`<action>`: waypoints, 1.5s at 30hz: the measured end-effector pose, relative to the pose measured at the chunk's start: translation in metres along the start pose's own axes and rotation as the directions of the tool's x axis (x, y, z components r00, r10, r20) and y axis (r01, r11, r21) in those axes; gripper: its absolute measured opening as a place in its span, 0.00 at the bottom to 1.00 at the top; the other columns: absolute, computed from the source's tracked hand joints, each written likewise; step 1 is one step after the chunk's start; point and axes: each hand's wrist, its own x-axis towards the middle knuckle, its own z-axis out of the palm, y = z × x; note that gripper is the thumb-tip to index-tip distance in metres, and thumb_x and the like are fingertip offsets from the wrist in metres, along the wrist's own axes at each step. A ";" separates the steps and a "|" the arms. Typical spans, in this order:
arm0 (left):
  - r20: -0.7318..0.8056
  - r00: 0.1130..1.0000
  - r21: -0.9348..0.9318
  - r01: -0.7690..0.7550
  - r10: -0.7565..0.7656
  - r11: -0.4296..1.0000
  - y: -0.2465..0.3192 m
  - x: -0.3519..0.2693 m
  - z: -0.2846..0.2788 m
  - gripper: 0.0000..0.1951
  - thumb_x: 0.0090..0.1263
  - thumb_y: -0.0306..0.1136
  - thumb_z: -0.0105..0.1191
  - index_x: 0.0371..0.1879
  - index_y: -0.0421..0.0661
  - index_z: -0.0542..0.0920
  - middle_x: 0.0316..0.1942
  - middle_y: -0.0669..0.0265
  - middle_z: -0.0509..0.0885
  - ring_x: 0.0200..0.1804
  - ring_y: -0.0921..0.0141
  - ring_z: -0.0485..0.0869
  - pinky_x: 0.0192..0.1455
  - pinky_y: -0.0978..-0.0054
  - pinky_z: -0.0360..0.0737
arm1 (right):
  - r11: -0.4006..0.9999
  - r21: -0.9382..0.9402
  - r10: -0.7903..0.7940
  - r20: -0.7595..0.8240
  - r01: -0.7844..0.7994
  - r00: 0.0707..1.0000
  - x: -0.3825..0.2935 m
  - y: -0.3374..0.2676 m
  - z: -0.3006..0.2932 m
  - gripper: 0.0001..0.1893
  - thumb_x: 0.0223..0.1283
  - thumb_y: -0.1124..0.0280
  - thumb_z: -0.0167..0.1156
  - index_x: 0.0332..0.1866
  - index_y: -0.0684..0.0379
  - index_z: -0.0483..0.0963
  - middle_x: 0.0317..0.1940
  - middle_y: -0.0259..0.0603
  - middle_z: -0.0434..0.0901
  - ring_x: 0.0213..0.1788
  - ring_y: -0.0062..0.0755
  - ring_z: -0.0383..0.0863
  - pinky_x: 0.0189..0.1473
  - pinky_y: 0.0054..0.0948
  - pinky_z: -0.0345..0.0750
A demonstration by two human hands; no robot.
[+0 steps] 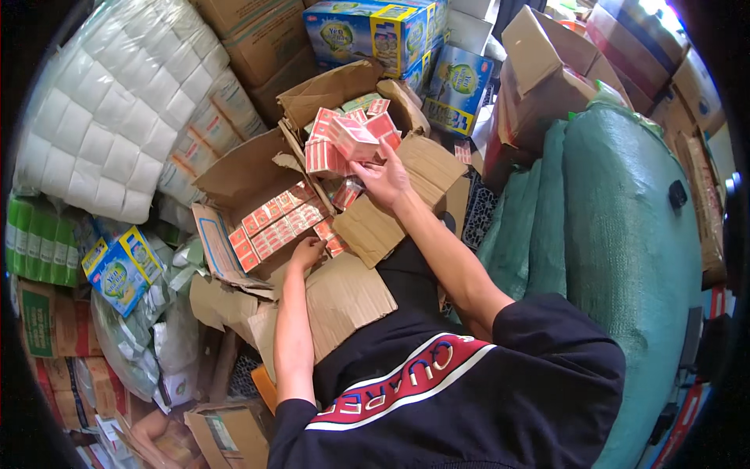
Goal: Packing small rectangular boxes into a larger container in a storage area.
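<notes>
Two open cardboard boxes stand side by side before me. My right hand (pixel 384 176) grips a shrink-wrapped pack of small red-and-white boxes (pixel 354 138) over the farther carton (pixel 328 86), where more such packs lie loosely piled. My left hand (pixel 309 253) is at the near side of the left carton (pixel 234 161), its fingers by a few red-and-white packs (pixel 331 236); whether it grips one cannot be told. Inside that carton, rows of red-and-white packs (pixel 280 225) lie lined up. The cartons' flaps (pixel 351 296) fold out towards my lap.
Large green woven sacks (pixel 627 217) stand on the right, with an open carton (pixel 548 70) behind them. Blue printed drink cartons (pixel 363 35) are stacked at the back. Plastic-wrapped white rolls (pixel 111 117) rise at left. Another person's arm (pixel 149 437) shows at lower left, beside a cardboard box (pixel 231 437).
</notes>
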 end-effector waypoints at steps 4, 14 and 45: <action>0.068 0.995 0.072 0.071 -0.076 0.995 -0.022 0.013 0.001 0.24 0.67 0.52 0.57 0.40 0.36 0.83 0.30 0.59 0.85 0.29 0.71 0.84 0.34 0.72 0.80 | 0.992 -0.118 0.011 -0.194 -0.035 0.981 -0.003 0.021 -0.005 0.50 0.58 0.57 0.67 0.74 0.69 0.42 0.75 0.51 0.50 0.75 0.49 0.55 0.74 0.48 0.59; -0.084 0.979 0.575 0.200 -0.185 0.793 -0.005 0.003 0.007 0.40 0.54 0.64 0.63 0.51 0.35 0.81 0.52 0.44 0.82 0.57 0.54 0.81 0.57 0.60 0.78 | 0.957 -0.292 -0.060 -0.197 0.000 0.979 -0.001 0.024 -0.010 0.46 0.57 0.58 0.65 0.75 0.65 0.49 0.72 0.47 0.57 0.71 0.42 0.62 0.67 0.42 0.69; -0.033 0.983 -0.398 0.152 -0.180 0.905 0.040 -0.038 -0.033 0.30 0.65 0.61 0.50 0.53 0.47 0.80 0.43 0.65 0.86 0.45 0.69 0.85 0.45 0.68 0.79 | 0.392 -0.892 -0.374 0.069 0.225 0.925 -0.017 0.067 0.012 0.24 0.60 0.63 0.66 0.60 0.56 0.68 0.47 0.39 0.78 0.48 0.29 0.79 0.50 0.34 0.79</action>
